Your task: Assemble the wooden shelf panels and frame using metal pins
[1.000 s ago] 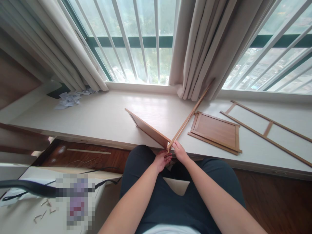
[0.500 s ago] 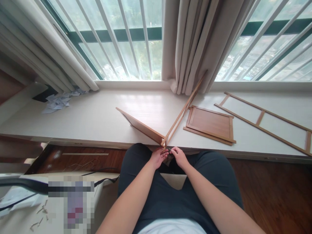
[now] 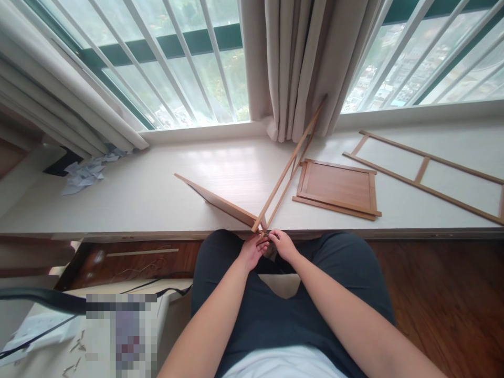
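Observation:
At the near edge of the white ledge, a long wooden frame (image 3: 281, 179) leans back toward the curtain. A wooden panel (image 3: 226, 206) meets its lower end at an angle. My left hand (image 3: 253, 252) is closed around the frame's lower corner, palm partly up with the fingers curled. Close beside it, my right hand (image 3: 284, 245) pinches thumb and fingers together at that same corner. Whatever small thing lies between the right fingertips is too small to make out.
Stacked wooden panels (image 3: 340, 184) lie to the right on the ledge (image 3: 137, 210), with a ladder-like wooden frame (image 3: 422, 170) beyond. Paper scraps (image 3: 84, 173) sit at far left. Several screws (image 3: 76, 346) lie on a pale surface at lower left. Curtains (image 3: 291, 68) hang behind.
The view has shifted slightly, with the ledge's right side higher in the picture. My right hand has moved closer to my left hand and the frame's corner.

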The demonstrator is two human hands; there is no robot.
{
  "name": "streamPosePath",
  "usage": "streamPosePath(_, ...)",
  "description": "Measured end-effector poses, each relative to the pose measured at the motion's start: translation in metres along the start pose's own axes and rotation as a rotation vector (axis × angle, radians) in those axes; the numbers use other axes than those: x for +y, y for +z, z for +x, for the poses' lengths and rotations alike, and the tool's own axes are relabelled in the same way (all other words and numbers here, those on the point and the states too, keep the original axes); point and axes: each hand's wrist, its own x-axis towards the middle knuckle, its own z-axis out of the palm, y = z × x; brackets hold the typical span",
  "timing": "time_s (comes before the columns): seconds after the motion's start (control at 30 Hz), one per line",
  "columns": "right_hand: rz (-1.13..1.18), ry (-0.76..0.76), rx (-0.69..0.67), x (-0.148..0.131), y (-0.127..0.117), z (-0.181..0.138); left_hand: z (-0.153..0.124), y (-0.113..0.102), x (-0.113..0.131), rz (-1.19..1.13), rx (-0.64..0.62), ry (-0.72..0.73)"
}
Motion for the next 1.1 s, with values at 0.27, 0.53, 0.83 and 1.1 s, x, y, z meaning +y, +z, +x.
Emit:
streamPosePath(0.27, -0.069, -0.005, -0.017, -0.0071, -0.0022, -0.005, 0.0019, -0.0014, -0.0012, 0.063, 0.031, 0.016)
streamPosePath(0.53, -0.076, 0.011, 0.027, -0.0059, -0.004, -0.0035, -0.0004, -0.0014, -0.0015, 0.129, 0.032, 0.017)
streamPosePath(0.83, -0.051, -0.025, 0.028, -0.0013, 0.0012, -0.0004, 0.0013, 0.0004, -0.0019, 0.168, 0.05, 0.003)
streamPosePath(1.1, -0.074, -0.051, 0.041, -0.0056, -0.0006, -0.0001, 0.003, 0.0008, -0.0024, 0.188, 0.06, 0.006)
